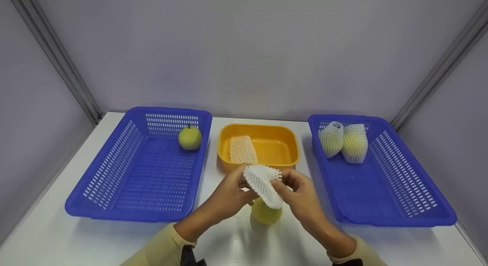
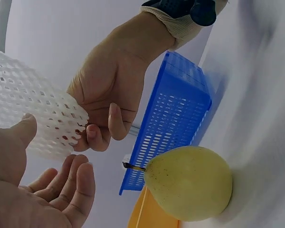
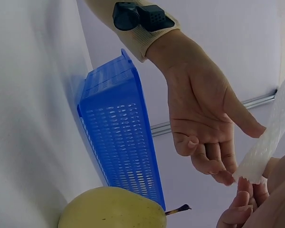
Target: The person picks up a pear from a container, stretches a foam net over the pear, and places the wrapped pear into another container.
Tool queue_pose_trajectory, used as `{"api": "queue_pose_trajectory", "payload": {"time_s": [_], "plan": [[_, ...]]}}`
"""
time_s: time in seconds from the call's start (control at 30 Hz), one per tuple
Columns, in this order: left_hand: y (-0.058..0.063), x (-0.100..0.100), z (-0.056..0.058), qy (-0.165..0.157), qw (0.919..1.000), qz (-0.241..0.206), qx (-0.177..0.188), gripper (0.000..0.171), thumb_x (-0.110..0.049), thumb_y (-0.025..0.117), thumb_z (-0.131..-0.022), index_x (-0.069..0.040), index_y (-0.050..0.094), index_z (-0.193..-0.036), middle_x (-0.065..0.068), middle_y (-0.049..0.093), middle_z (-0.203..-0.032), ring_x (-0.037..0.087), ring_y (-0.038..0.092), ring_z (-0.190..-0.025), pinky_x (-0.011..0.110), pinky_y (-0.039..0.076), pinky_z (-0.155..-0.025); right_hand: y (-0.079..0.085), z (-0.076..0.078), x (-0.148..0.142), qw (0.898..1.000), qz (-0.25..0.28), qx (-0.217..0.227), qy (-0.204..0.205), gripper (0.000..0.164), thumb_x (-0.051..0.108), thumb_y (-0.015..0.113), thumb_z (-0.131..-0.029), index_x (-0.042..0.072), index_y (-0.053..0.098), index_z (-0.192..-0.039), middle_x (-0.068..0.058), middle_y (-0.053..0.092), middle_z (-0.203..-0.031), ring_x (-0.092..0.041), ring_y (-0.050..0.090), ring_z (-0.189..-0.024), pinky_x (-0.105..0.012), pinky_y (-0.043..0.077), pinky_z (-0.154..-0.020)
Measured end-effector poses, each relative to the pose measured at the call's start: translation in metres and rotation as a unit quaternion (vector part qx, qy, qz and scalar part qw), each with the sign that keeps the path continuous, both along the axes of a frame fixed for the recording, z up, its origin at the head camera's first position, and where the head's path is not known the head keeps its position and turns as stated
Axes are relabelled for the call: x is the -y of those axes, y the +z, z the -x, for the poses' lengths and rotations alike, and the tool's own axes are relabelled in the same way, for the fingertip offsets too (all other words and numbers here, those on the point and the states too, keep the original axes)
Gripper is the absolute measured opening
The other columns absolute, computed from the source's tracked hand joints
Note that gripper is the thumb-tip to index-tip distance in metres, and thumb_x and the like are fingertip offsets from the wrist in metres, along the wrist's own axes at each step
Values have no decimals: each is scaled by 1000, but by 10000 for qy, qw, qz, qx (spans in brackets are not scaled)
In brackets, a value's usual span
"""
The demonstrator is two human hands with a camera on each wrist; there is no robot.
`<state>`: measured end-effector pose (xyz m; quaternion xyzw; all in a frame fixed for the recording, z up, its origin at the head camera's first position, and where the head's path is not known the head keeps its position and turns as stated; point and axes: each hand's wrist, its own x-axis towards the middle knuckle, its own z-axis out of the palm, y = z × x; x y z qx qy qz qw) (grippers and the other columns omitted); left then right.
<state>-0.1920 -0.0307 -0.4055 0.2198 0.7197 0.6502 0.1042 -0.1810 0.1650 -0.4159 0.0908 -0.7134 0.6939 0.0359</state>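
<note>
A white foam net sleeve point(image 1: 263, 186) is held up between both hands over the table's front middle. My left hand point(image 1: 232, 193) holds its left side, with the thumb lying on the mesh in the left wrist view. My right hand point(image 1: 303, 197) pinches the sleeve's right edge between thumb and fingers. Just below the sleeve, a bare yellow-green pear point(image 1: 267, 214) stands on the table, touched by neither hand. The wrist views show this pear point(image 2: 190, 183) with its dark stem; the sleeve point(image 2: 33, 104) is apart from it.
Behind the hands is an orange tub point(image 1: 278, 147) with another foam sleeve point(image 1: 243, 149) in it. The left blue basket point(image 1: 137, 216) holds one bare pear point(image 1: 190, 137). In the right blue basket point(image 1: 396, 220) lie two net-wrapped pears point(image 1: 355, 144).
</note>
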Motion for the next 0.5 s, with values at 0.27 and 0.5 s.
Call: {"api": "queue_pose_trajectory", "payload": {"time_s": [0.27,0.5], "plan": [[-3,0,1,-416,9935,-520,922,40,-6,61,-100,2,49,-138,13,66,-125,21,66,-106,36,57,-87,-1,-1,-3,9989,163,326,305,16,3,67,-97,-11,62,-102,-8,64,-87,-14,58,-76,-20,50,-61],[-8,-6,2,-285,9878,-1047,1121,48,5,60,-93,6,49,-139,15,65,-125,21,64,-110,35,55,-94,-3,-1,-5,9991,65,363,195,16,4,69,-96,-9,63,-101,-8,62,-86,-16,57,-76,-20,48,-59]]}}
